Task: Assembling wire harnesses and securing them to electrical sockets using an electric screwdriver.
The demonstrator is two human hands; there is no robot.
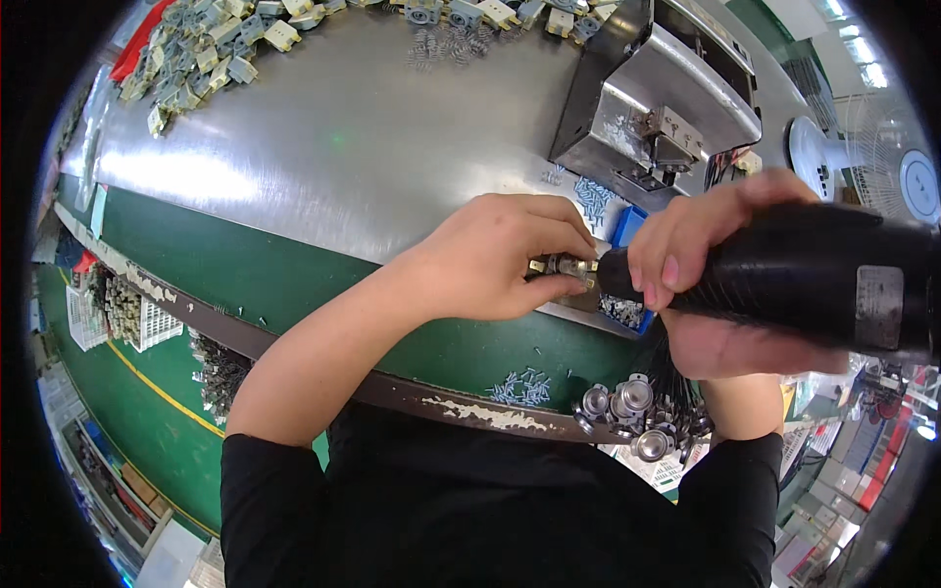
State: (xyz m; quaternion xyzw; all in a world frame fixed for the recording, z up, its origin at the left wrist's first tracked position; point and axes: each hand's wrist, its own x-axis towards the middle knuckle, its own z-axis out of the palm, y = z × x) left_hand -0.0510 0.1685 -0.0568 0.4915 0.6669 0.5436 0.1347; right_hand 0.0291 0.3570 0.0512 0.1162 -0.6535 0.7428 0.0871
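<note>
1. Left hand [505,257], centre of frame, is pinched shut on a small metal part [569,266] with a brassy, shiny surface.
2. Right hand [720,284], centre right, is wrapped tight round a black, matt, cylindrical power screwdriver [784,279]; its tip meets the part.
3. A grey rectangular label [879,307] sits on the screwdriver's barrel, far right.
4. The bench [323,147] is brushed steel, glossy, with a green front edge.
5. Small blue tray [627,227] lies just behind the hands.
6. Cream plastic components [211,49] are heaped upper left.
7. Round metal caps [627,402] cluster lower right.

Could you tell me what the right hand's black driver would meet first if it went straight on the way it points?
Probably the small metal part pinched in the left hand; the driver in the right hand points left, its tip seemingly touching.
</note>
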